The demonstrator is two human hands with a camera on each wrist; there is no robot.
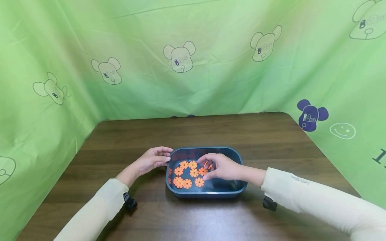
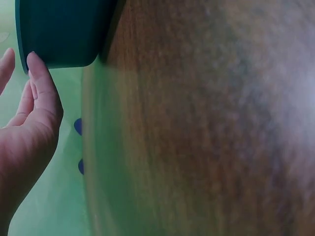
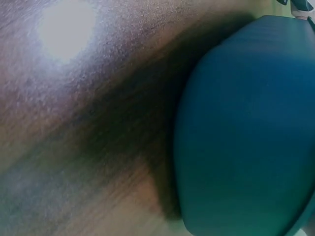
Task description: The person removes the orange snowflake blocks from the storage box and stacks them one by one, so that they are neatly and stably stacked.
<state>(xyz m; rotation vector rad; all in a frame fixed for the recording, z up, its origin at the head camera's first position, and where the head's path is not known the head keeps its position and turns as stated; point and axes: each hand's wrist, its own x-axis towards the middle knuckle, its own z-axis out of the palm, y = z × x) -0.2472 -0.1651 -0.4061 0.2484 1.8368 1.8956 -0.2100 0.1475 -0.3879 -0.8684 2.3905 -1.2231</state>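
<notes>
A dark blue, round-cornered tub [image 1: 208, 194] sits on the table with several orange flower-shaped discs [image 1: 199, 182] lying on its floor, mostly in its left half. At the tub's left end is my left hand [image 1: 150, 159], its fingers nearly straight and the fingertips at the rim; the left wrist view shows this hand [image 2: 34, 123] beside the outer wall [image 2: 59, 34]. My right hand [image 1: 223, 167] reaches over the right side into the tub. Its fingers are loosely bent above the discs, with a gap to the thumb. Orange shows beneath those fingers. In the right wrist view, only the tub's outside [image 3: 246, 128] appears; the hand is hidden.
The brown wooden table [image 1: 135, 214] extends around the tub on all sides. A green cloth [image 1: 211, 93] with printed bear heads hangs behind and on both sides of it. Black wrist devices [image 1: 130, 202] are worn at both sleeves.
</notes>
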